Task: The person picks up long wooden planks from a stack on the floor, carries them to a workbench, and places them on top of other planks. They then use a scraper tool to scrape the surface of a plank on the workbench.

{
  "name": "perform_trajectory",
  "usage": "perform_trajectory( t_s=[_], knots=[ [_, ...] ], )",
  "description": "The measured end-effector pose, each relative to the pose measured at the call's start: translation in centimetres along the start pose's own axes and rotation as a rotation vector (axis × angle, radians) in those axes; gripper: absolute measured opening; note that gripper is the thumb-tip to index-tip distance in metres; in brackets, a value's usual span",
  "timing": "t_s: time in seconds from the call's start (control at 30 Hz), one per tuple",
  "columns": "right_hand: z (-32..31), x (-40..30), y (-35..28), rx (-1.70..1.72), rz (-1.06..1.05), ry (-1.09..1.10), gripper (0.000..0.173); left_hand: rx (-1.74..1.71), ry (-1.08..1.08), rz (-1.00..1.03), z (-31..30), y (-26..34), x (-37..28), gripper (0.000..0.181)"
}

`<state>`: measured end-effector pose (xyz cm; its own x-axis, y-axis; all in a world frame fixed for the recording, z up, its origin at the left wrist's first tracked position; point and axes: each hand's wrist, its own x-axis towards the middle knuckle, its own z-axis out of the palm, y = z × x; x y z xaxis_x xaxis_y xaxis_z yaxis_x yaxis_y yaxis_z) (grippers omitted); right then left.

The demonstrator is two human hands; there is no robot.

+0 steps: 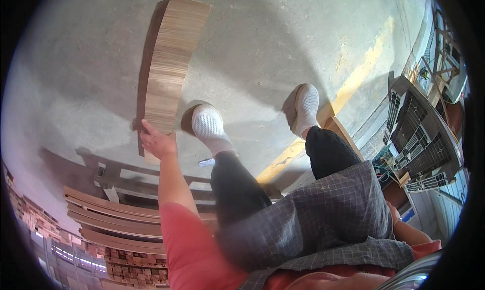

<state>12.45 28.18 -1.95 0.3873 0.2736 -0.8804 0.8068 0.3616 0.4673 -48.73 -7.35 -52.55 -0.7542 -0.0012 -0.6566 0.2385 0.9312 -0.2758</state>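
Note:
My left hand grips the near end of a long wooden board, thumb along its left side and the fingers mostly hidden. Stripes of grain run across the board's face, and it looks bent in this view. It stretches away from me over the concrete floor; whether its far end touches the floor I cannot tell. Down by my right hip, my right hand is partly covered by the checked apron. Its fingers cannot be made out.
Long wooden beams lie stacked at my left, with many wood pieces beyond them. A yellow line crosses the floor. At my right stand a dark slotted panel, tangled wires and a wooden piece beside my leg.

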Motion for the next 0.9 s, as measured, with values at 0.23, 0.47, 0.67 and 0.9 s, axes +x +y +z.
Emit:
perform_trajectory(
  t_s=[0.23, 0.47, 0.67, 0.9],
  knots=[
    [-3.9, 0.6, -3.9, 0.093, 0.08, -0.05, 0.04, 0.018, 0.011, 0.071, -6.6, -0.6, -5.7, 0.11],
    [-3.3, -1.4, -6.3, 0.072, 0.162, 0.002, 0.051, 0.125, -0.144, 0.139, -21.3, -1.0, -17.7, 0.105],
    [-1.5, -8.6, -6.8, 0.366, 0.15, 0.066, 0.052, 0.279, -0.336, 0.192, -34.6, 0.1, -25.5, 0.097],
    [6.5, -13.1, -6.6, 0.686, 0.053, 0.065, 0.054, 0.417, -0.339, 0.528, -42.2, 7.2, -32.8, 0.084]
  ],
)
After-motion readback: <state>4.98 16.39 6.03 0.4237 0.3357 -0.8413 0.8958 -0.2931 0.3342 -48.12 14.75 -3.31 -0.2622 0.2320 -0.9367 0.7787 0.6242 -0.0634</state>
